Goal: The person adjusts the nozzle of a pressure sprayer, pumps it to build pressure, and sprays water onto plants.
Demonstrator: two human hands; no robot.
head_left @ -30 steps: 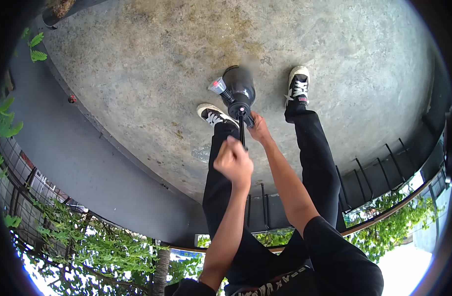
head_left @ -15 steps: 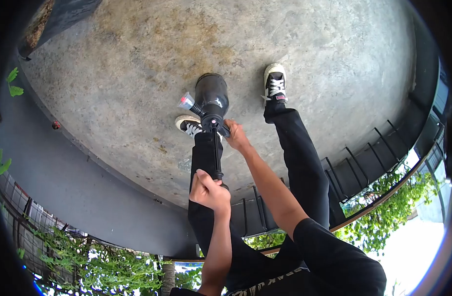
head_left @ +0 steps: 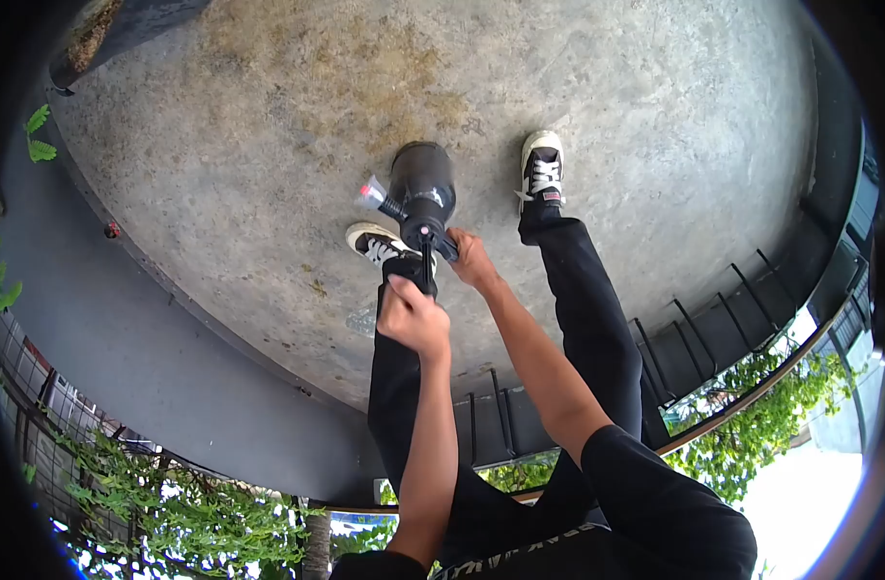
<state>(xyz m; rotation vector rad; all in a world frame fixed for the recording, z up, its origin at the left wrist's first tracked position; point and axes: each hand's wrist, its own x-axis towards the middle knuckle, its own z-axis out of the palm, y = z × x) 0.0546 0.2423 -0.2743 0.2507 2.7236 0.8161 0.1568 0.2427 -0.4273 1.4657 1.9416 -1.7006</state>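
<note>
A dark pump sprayer bottle (head_left: 423,179) is held out between my shoes, with a clear, red-centred nozzle (head_left: 373,193) sticking out at its left. My left hand (head_left: 413,314) is closed around the end of the pump plunger (head_left: 427,259). Only a short length of the plunger rod shows between that fist and the bottle's top. At the right of the bottle's neck, my right hand (head_left: 472,259) grips the sprayer's handle, its fingers partly hidden behind it.
Stained concrete floor (head_left: 298,145) lies under my shoes. A low grey ledge (head_left: 220,396) curves along the left and behind me. Black metal bars (head_left: 694,333) stand at the right, with green plants (head_left: 191,522) beyond. A dark post-like object (head_left: 124,39) is at upper left.
My left hand has moved up the view toward the bottle, pushing the plunger in, so less rod shows. My right hand keeps its grip on the handle.
</note>
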